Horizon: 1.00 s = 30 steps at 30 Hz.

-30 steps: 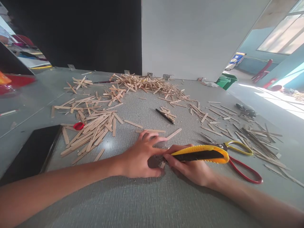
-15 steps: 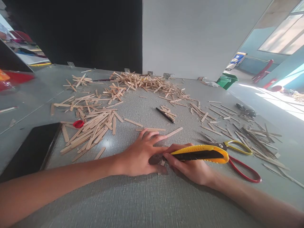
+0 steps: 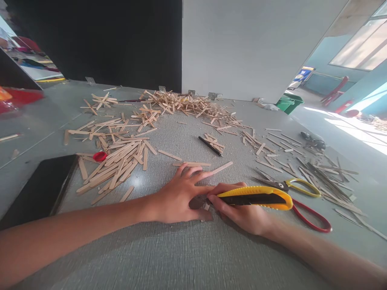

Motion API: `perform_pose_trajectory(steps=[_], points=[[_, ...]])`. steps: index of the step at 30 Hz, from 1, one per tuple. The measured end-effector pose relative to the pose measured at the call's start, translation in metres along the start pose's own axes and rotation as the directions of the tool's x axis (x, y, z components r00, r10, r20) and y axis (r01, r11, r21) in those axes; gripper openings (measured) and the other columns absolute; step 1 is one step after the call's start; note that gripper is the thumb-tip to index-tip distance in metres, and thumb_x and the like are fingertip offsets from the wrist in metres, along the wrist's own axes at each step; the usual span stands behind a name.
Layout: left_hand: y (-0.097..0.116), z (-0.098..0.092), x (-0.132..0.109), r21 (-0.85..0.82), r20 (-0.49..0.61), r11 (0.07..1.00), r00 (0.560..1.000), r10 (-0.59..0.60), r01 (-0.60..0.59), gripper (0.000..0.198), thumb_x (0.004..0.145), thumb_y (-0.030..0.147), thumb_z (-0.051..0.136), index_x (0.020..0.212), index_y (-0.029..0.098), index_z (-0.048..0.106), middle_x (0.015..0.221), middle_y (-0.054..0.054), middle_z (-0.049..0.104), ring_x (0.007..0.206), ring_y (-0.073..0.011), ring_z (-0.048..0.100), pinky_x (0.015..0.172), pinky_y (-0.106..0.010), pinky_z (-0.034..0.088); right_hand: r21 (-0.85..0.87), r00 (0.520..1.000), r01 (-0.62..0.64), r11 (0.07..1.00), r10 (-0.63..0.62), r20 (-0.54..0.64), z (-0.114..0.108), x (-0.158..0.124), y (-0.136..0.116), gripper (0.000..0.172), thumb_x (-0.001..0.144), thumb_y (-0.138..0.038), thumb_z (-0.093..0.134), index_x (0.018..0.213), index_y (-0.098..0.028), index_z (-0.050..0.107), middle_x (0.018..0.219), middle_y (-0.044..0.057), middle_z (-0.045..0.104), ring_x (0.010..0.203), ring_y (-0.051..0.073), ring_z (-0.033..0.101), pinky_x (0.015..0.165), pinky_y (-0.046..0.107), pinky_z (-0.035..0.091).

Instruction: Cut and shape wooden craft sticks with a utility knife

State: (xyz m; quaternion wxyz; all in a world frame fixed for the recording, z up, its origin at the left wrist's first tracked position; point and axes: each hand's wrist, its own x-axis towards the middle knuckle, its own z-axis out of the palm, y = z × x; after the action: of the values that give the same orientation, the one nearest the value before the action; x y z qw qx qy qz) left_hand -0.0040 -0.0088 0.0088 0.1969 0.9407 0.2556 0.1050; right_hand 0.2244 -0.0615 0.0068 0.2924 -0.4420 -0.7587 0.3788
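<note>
My left hand lies on the grey table, fingers spread, thumb and forefinger pressing down a small wooden stick piece. My right hand is wrapped round a yellow and black utility knife, its tip at that piece, right beside my left fingertips. One flat wooden stick lies just beyond my left fingers.
Several loose wooden sticks lie at the left, a heap of thinner ones at the back. Scissors with yellow and red handles rest right of the knife. A black pen, a red cap and a dark tablet lie about.
Both hands and the knife stay almost still. The view has shifted very slightly.
</note>
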Motion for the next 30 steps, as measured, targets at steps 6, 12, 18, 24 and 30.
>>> perform_pose_trajectory(steps=[6,12,18,24,30], points=[[-0.0024,-0.0017,0.0007,-0.058,0.004,0.998,1.0,0.018,-0.018,0.065,0.087,0.061,0.082,0.147,0.051,0.059,0.171,-0.002,0.041,0.156,-0.0456,0.03,0.121,-0.077,0.017,0.1,0.992,0.128,0.987,-0.128,-0.004,0.0027,-0.0008,0.0011,0.024,0.104,-0.035,0.062,0.093,-0.018,0.075,0.076,0.001,0.071,0.06,0.011,0.057,0.061,0.025,0.046],[-0.0024,-0.0017,0.0006,-0.105,0.045,0.994,0.999,-0.014,0.018,0.068,0.087,0.057,0.084,0.149,0.054,0.056,0.175,0.0,0.033,0.159,-0.0452,0.025,0.122,-0.08,0.01,0.124,0.989,0.144,0.982,-0.147,0.013,0.0037,-0.0022,0.0042,0.022,0.105,-0.031,0.061,0.093,-0.017,0.074,0.076,0.0,0.068,0.059,0.01,0.053,0.058,0.025,0.043],[-0.0018,-0.003,0.0013,-0.118,0.064,0.992,0.998,-0.026,0.034,0.072,0.088,0.054,0.084,0.152,0.056,0.052,0.175,0.0,0.033,0.16,-0.0466,0.022,0.121,-0.083,0.007,0.138,0.988,0.15,0.979,-0.153,0.009,0.0019,-0.0037,0.0057,0.019,0.104,-0.028,0.062,0.092,-0.018,0.072,0.074,-0.002,0.064,0.058,0.009,0.051,0.058,0.024,0.043],[-0.0025,-0.0021,0.0022,-0.112,0.062,0.993,0.998,-0.023,0.03,0.071,0.088,0.058,0.082,0.152,0.055,0.051,0.175,0.001,0.033,0.16,-0.0463,0.022,0.122,-0.081,0.01,0.125,0.989,0.143,0.982,-0.146,0.016,0.0001,-0.0035,0.0069,0.017,0.103,-0.029,0.062,0.094,-0.018,0.072,0.073,-0.002,0.063,0.058,0.01,0.049,0.057,0.025,0.041],[0.0006,-0.0043,0.0033,-0.089,0.082,0.995,0.996,-0.041,0.048,0.067,0.089,0.056,0.082,0.151,0.051,0.055,0.175,-0.001,0.031,0.16,-0.0462,0.023,0.121,-0.081,0.012,0.123,0.992,0.124,0.985,-0.127,0.017,0.002,-0.0038,0.0086,0.02,0.104,-0.032,0.06,0.097,-0.017,0.073,0.073,-0.001,0.063,0.058,0.011,0.047,0.057,0.026,0.041]])
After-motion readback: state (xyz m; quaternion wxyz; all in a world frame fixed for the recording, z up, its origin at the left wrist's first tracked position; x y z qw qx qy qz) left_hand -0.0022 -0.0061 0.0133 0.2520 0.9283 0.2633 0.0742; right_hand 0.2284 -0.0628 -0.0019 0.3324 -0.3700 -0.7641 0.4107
